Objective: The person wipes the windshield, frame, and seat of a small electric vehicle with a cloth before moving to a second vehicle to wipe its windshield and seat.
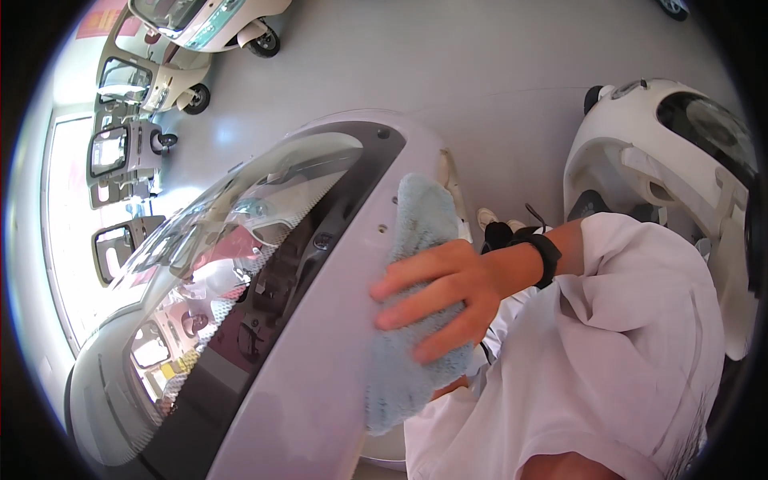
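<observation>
My right hand [442,298], with a black band on the wrist, presses a light blue fluffy cleaning cloth [424,220] against the pale lilac body panel [308,348] of a small vehicle. Its fingers are bent and slightly spread over the cloth, and their tips are blurred. The cloth lies along the panel's edge, stretching above and below the hand. Left of the panel is the curved clear windshield [240,216], with a dark border and reflections. A sliver of skin [450,389] shows below the cloth; the fingers of my left hand are hidden.
A white vehicle body [616,136] with a dark window stands close on the right. Several small vehicles, including a beige one [164,84] and a white and teal one [212,24], line the far left. Grey floor [448,60] lies beyond. My shoes [488,218] show beside the panel.
</observation>
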Demonstrator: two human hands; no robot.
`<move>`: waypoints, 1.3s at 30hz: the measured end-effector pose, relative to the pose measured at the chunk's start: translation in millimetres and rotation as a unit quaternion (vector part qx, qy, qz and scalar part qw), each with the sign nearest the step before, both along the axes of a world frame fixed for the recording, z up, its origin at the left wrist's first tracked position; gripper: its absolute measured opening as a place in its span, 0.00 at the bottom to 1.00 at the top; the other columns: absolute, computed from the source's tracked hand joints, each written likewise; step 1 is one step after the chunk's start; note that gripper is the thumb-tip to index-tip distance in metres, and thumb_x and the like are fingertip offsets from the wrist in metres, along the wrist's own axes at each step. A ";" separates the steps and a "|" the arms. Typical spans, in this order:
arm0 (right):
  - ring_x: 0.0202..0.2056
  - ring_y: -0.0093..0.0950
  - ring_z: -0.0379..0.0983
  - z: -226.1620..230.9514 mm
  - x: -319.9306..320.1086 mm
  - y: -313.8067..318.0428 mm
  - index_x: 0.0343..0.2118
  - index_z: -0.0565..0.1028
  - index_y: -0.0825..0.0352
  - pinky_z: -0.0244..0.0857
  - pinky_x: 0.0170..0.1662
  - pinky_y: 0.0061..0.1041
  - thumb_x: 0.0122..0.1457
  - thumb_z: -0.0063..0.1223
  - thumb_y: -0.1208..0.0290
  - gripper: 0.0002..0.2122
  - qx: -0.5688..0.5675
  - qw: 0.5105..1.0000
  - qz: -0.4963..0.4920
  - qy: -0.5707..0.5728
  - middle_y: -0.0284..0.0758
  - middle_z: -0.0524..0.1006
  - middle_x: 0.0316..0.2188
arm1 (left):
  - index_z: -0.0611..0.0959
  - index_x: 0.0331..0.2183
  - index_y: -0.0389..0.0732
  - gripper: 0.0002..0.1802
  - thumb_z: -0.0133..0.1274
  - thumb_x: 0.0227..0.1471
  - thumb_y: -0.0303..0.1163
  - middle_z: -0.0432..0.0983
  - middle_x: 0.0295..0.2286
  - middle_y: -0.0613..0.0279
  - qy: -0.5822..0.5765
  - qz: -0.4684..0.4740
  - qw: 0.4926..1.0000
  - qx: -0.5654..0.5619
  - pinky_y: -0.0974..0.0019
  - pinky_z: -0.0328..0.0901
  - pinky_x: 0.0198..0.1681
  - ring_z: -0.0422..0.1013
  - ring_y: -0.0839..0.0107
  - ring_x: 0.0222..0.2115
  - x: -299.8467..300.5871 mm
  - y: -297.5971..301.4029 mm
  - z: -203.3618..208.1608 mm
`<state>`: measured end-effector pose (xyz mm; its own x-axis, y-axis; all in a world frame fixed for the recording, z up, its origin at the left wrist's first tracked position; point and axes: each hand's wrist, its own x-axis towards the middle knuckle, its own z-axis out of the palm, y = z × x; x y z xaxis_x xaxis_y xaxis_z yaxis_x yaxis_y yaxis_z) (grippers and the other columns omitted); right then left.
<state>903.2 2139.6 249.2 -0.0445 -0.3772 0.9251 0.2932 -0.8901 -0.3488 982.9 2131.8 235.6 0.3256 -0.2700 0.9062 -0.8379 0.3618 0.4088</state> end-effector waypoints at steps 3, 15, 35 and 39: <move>0.48 0.39 0.73 10.2 -9.9 -11.6 0.39 0.78 0.54 0.68 0.50 0.36 0.59 0.54 0.67 0.06 -0.034 0.999 0.009 0.027 0.40 0.75 0.48 | 0.52 0.63 0.45 0.45 0.54 0.50 0.46 0.55 0.58 0.47 -0.004 -0.001 1.000 0.020 0.45 0.54 0.60 0.57 0.48 0.58 1.1 -4.7 0.7; 0.55 0.38 0.67 21.7 -35.2 -92.7 0.48 0.75 0.62 0.61 0.57 0.37 0.65 0.37 0.74 0.14 -0.150 0.922 0.340 0.113 0.41 0.71 0.54 | 0.53 0.62 0.45 0.43 0.51 0.50 0.47 0.56 0.58 0.47 0.028 0.101 0.989 0.103 0.45 0.54 0.60 0.57 0.48 0.58 -11.7 -35.7 -9.9; 0.52 0.46 0.69 14.4 14.2 -238.4 0.49 0.72 0.66 0.68 0.51 0.39 0.43 0.63 0.64 0.27 -0.157 0.730 0.627 0.222 0.45 0.68 0.53 | 0.55 0.61 0.44 0.41 0.47 0.49 0.48 0.56 0.57 0.48 0.515 0.130 0.783 -0.323 0.45 0.54 0.60 0.57 0.48 0.58 -137.4 -84.9 -5.4; 0.51 0.47 0.69 -4.5 41.9 -269.7 0.49 0.73 0.67 0.70 0.49 0.39 0.41 0.64 0.64 0.28 -0.163 0.709 0.646 0.232 0.46 0.68 0.52 | 0.56 0.60 0.44 0.42 0.55 0.49 0.46 0.53 0.58 0.43 0.219 0.516 0.823 -0.094 0.39 0.48 0.61 0.49 0.43 0.61 -131.3 -105.3 -49.3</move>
